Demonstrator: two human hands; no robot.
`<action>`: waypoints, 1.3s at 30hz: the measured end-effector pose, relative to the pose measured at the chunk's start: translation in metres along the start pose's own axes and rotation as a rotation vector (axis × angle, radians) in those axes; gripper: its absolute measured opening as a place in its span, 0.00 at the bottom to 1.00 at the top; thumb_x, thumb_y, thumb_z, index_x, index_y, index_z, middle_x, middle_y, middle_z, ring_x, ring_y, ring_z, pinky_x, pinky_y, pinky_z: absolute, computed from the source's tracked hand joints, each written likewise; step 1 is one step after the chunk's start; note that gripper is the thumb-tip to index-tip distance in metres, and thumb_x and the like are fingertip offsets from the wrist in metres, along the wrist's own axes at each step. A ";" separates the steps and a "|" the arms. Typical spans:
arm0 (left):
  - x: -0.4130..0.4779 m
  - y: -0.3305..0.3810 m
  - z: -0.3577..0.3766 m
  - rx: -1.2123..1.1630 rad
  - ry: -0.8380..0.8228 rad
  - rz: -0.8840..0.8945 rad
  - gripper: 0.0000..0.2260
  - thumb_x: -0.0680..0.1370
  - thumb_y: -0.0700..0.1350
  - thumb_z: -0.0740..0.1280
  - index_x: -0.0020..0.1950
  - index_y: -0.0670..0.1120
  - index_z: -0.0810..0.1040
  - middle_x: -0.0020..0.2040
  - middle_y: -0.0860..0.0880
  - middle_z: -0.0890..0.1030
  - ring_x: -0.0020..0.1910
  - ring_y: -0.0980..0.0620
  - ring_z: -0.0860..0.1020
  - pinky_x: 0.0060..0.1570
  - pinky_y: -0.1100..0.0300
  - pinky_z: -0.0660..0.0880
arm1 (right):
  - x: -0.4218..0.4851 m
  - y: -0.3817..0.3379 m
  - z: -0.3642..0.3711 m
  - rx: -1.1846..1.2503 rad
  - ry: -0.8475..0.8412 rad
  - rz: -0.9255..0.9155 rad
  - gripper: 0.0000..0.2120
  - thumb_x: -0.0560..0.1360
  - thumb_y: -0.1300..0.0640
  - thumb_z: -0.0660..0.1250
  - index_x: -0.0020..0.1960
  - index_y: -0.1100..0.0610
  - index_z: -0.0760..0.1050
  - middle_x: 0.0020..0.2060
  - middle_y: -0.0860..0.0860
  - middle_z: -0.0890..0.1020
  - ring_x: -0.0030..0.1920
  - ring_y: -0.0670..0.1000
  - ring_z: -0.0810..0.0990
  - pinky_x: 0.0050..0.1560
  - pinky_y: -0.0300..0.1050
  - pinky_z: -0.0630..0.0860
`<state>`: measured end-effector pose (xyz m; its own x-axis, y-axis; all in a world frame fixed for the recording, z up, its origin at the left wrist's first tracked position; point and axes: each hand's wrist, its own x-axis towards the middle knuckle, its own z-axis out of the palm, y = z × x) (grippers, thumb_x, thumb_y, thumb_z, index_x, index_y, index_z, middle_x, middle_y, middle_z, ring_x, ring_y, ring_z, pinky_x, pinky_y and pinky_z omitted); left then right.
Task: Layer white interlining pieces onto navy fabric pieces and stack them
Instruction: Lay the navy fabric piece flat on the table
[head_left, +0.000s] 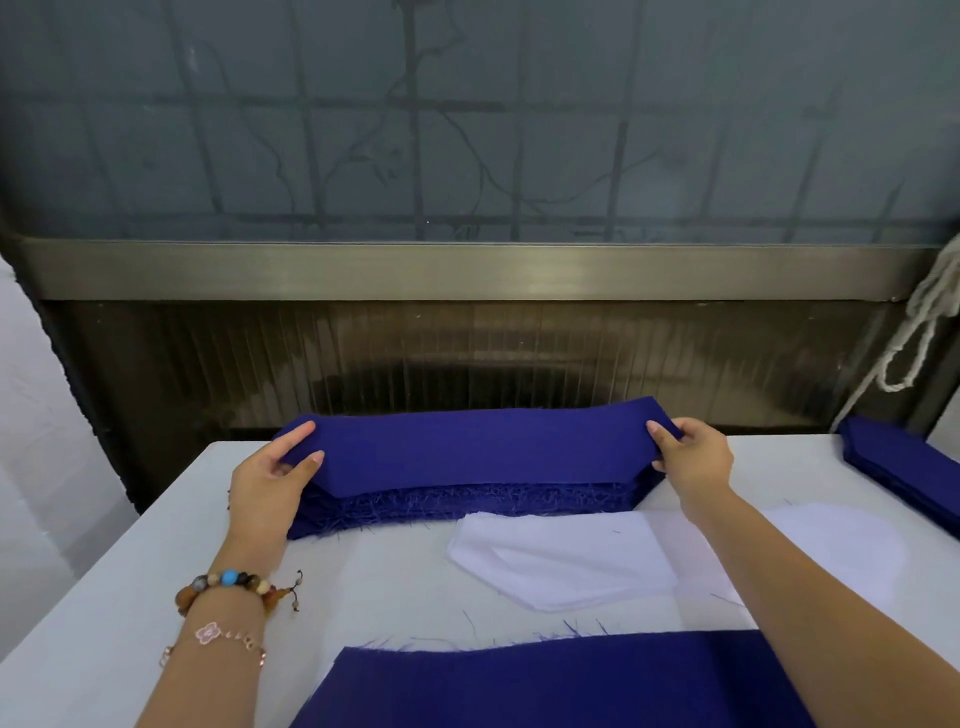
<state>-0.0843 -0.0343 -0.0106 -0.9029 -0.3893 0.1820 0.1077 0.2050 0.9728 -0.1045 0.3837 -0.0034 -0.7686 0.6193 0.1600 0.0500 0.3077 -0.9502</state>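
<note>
A thick stack of navy fabric pieces (467, 499) with frayed edges lies at the far middle of the white table (104, 597). My left hand (270, 478) pinches the left end of the top navy piece (478, 447), and my right hand (691, 457) pinches its right end, so the piece is raised a little over the stack. A small pile of white interlining pieces (561, 556) lies just in front of the stack, right of centre. Another navy piece (545, 680) lies flat at the near edge.
A second pile of navy pieces (904, 467) sits at the table's far right. A larger white piece (831, 551) lies flat on the right under my forearm. A metal rail and dark panel (467, 270) rise behind the table; a white cord (914, 332) hangs at the right.
</note>
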 end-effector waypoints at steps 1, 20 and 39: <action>-0.002 0.002 0.000 -0.021 -0.017 -0.002 0.19 0.80 0.40 0.66 0.69 0.52 0.75 0.64 0.44 0.77 0.60 0.44 0.77 0.58 0.46 0.78 | 0.000 0.000 -0.004 -0.002 0.000 0.013 0.06 0.76 0.53 0.69 0.44 0.55 0.76 0.36 0.51 0.81 0.32 0.48 0.79 0.30 0.38 0.71; -0.107 0.039 -0.006 0.020 -0.059 0.001 0.18 0.77 0.39 0.70 0.67 0.49 0.78 0.61 0.49 0.76 0.55 0.52 0.76 0.45 0.63 0.76 | -0.065 0.014 -0.128 -0.026 -0.053 0.119 0.06 0.75 0.52 0.70 0.39 0.50 0.77 0.33 0.55 0.82 0.37 0.54 0.80 0.46 0.48 0.76; -0.213 0.028 -0.031 0.000 -0.106 -0.044 0.16 0.76 0.42 0.72 0.63 0.52 0.80 0.44 0.35 0.81 0.46 0.43 0.80 0.48 0.51 0.77 | -0.134 0.041 -0.207 -0.095 -0.050 0.029 0.05 0.75 0.51 0.70 0.41 0.52 0.80 0.26 0.54 0.80 0.30 0.51 0.77 0.37 0.44 0.73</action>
<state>0.1235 0.0269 -0.0173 -0.9458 -0.3004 0.1231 0.0670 0.1903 0.9794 0.1328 0.4624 -0.0081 -0.7969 0.5927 0.1173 0.1306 0.3585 -0.9243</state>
